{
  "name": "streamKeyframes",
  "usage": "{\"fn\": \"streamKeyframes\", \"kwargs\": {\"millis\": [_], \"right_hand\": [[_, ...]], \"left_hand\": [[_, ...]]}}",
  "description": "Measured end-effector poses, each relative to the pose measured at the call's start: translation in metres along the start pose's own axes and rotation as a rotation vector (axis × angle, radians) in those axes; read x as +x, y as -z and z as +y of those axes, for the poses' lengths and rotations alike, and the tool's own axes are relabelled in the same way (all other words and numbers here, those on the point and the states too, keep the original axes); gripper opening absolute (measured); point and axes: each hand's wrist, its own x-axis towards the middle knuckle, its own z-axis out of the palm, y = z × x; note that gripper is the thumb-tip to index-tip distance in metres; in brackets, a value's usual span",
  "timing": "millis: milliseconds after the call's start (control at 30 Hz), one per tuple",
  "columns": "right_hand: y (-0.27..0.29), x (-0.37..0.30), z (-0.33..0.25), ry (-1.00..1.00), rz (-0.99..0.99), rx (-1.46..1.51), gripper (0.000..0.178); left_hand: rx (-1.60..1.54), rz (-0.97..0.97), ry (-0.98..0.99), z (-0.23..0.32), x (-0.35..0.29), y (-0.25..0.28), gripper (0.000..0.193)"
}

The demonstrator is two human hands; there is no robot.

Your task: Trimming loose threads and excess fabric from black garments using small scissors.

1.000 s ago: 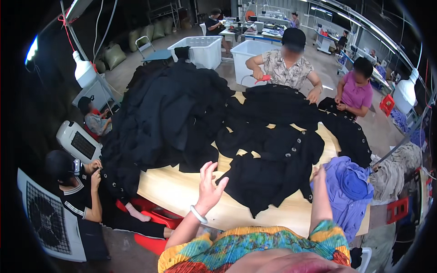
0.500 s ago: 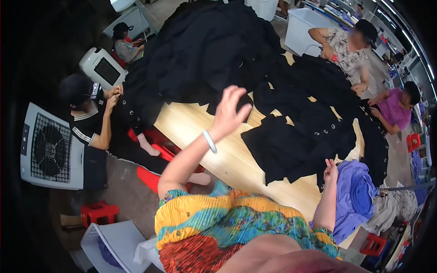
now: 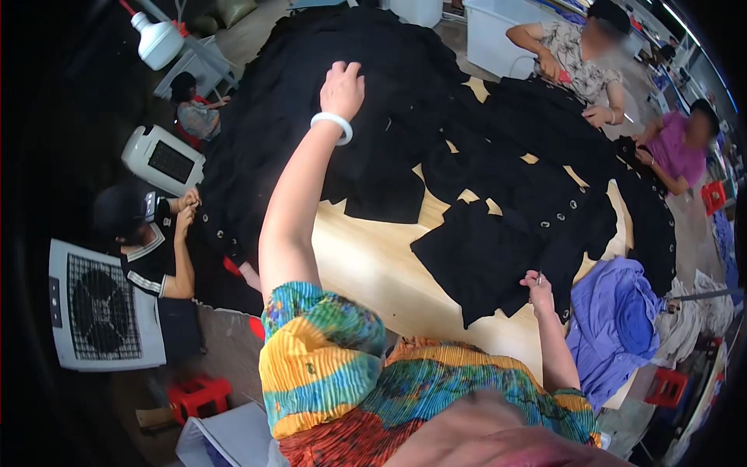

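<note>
left hand [image 3: 342, 92] way out over the black fabric pile [image 3: 397, 70], can't tell if it's grabbing, right hand [image 3: 537, 291] kinda curled near purple cloth [image 3: 601, 319], grip unclear too

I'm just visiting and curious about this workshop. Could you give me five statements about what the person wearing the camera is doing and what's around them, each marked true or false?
1. The left hand is stretched out over the large black cloth heap. True.
2. The white bangle is on the right arm. False: the bangle is on the left wrist.
3. The purple cloth lies to the right of the right hand. True.
4. The tabletop is dark green. False: it is pale and wood-coloured.
5. A red stool stands on the floor at the lower left. True.
</note>
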Motion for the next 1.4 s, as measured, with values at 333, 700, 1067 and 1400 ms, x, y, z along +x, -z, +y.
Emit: {"fn": "streamKeyframes", "kwargs": {"millis": [333,700,1067,1400], "right_hand": [[-0.016,-0.024,0.059,-0.047,-0.102,0.088,0.021],[-0.026,-0.030,0.028,-0.119,-0.145,0.085,0.023],[-0.041,-0.035,0.001,0.083,-0.297,0.000,0.023],[-0.013,-0.035,-0.002,-0.191,-0.323,0.820,0.032]], "left_hand": [[0.540,-0.319,-0.007,0.009,0.065,-0.092,0.032],[-0.522,0.196,0.418,-0.011,0.064,-0.004,0.046],[-0.769,0.915,0.028,0.042,0.058,0.202,0.026],[-1.143,0.530,0.013,0.121,-0.090,0.268,0.023]]}}
